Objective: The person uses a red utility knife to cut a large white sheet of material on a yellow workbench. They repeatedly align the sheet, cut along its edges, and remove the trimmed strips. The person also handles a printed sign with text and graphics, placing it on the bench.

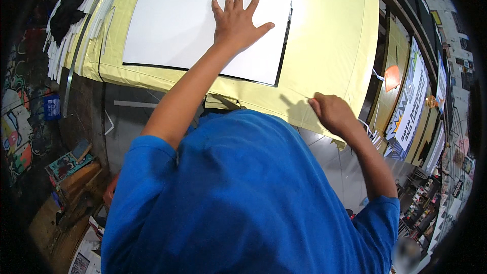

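Observation:
A white sheet or board with black edges lies on a table covered in pale yellow material. My left hand rests flat on the sheet with its fingers spread. To the right of the sheet, my right hand is closed in a fist over the near right part of the yellow cover. A small orange bit and a thin tip show at its thumb, but most of what it holds is hidden. The hand's shadow falls on the cover.
Several long white strips and a black cloth lie at the table's far left. On the floor at left stands a blue container. An orange piece and a printed banner are beyond the table's right edge.

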`<state>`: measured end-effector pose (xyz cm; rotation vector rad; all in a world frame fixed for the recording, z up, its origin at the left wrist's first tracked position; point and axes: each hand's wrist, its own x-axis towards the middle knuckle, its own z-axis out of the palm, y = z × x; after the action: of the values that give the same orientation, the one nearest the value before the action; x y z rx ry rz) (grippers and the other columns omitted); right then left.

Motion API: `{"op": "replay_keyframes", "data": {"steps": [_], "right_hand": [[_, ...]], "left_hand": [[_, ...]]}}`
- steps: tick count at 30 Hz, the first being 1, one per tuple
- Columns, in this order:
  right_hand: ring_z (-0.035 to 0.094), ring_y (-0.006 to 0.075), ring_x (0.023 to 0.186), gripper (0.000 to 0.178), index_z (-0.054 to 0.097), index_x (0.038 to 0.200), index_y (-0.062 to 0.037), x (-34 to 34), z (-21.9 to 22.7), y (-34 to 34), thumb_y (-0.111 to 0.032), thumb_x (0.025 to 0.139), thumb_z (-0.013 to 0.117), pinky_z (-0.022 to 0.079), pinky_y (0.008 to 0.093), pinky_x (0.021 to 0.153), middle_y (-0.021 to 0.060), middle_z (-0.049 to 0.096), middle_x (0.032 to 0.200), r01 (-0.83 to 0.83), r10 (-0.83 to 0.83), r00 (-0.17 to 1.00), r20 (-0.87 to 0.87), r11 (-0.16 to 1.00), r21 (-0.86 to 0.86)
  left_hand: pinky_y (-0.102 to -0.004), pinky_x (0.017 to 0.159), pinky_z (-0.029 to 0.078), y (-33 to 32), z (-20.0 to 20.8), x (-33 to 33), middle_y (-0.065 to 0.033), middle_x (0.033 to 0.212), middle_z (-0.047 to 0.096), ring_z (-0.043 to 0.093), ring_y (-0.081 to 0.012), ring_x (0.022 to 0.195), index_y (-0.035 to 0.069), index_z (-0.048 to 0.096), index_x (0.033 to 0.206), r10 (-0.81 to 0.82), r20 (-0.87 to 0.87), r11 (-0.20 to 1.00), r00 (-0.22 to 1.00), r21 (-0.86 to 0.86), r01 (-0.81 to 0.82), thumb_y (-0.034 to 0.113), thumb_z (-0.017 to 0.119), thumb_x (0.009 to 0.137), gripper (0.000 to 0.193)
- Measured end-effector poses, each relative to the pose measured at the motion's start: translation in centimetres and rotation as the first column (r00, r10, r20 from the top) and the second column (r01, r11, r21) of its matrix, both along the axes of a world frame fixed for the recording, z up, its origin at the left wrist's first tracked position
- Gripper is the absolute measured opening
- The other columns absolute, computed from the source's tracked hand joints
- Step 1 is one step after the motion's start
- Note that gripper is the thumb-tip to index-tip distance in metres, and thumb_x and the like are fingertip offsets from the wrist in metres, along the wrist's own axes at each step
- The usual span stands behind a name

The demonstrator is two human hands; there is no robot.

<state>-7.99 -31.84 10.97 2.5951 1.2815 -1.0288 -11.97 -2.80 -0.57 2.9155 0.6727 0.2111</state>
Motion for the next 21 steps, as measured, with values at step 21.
{"op": "replay_keyframes", "data": {"steps": [21], "right_hand": [[0.068,0.0382,0.074,0.048,0.066,0.085,0.0000,-2.7,-2.5,7.4,-0.036,0.102,0.040,0.054,0.0485,0.069,0.0220,0.068,0.078,-0.126,0.126,0.992,0.026,0.992,0.010]], "left_hand": [[-0.0674,0.114,0.009,0.0,-0.4,0.0,-0.0195,0.159,0.021,0.014,-0.0363,0.149,0.023,0.030,0.154,-0.005,0.022,1.000,1.000,0.024,0.004,0.073,0.046,0.086,0.085]]}}
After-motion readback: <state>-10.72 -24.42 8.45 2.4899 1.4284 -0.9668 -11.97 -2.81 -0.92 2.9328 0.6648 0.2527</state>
